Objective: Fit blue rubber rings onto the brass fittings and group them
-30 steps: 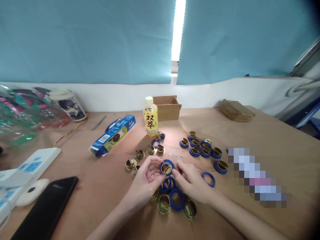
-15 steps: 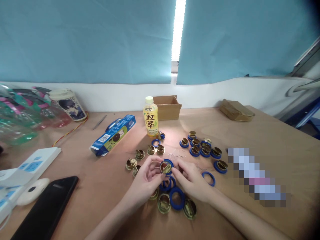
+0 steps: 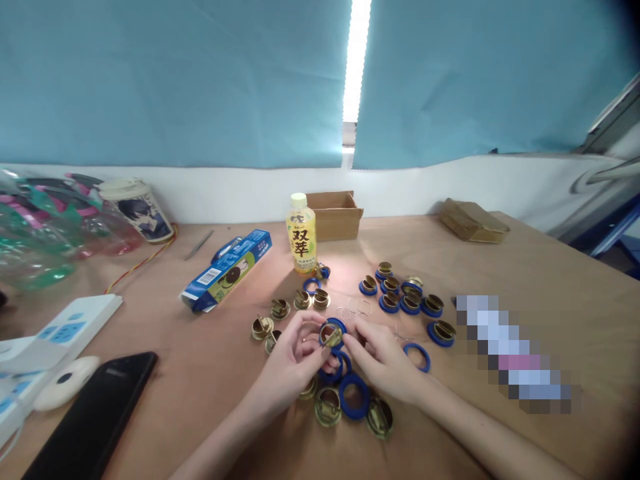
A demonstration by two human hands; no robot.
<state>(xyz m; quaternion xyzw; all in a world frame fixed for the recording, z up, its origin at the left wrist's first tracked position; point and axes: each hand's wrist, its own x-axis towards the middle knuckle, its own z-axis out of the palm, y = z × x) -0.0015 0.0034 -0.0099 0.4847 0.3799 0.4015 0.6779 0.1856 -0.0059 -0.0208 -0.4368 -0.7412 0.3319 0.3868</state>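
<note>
Between both hands is a brass-coloured round piece [image 3: 332,335] with a blue ring around it. My left hand [image 3: 299,347] is closed on its left side, thumb below and fingers behind. My right hand [image 3: 373,348] pinches the right edge of the same piece. Just below lie loose blue rings [image 3: 355,397] and brass pieces [image 3: 329,407]. Several brass pieces without blue rings [image 3: 281,308] sit beyond my left hand. Past my right hand stand several brass pieces in blue rings [image 3: 411,301], and a loose blue ring [image 3: 417,358] lies beside my right wrist.
A yellow-labelled bottle [image 3: 301,235] stands before an open cardboard box [image 3: 335,217]. Left are a blue box [image 3: 227,270], a black phone [image 3: 95,417], a power strip [image 3: 65,327], a cup [image 3: 140,210] and spray bottles [image 3: 55,227]. A brown package [image 3: 473,220] lies back right.
The fingers of my left hand have shifted slightly below the brass piece. Both hands otherwise keep nearly the same place.
</note>
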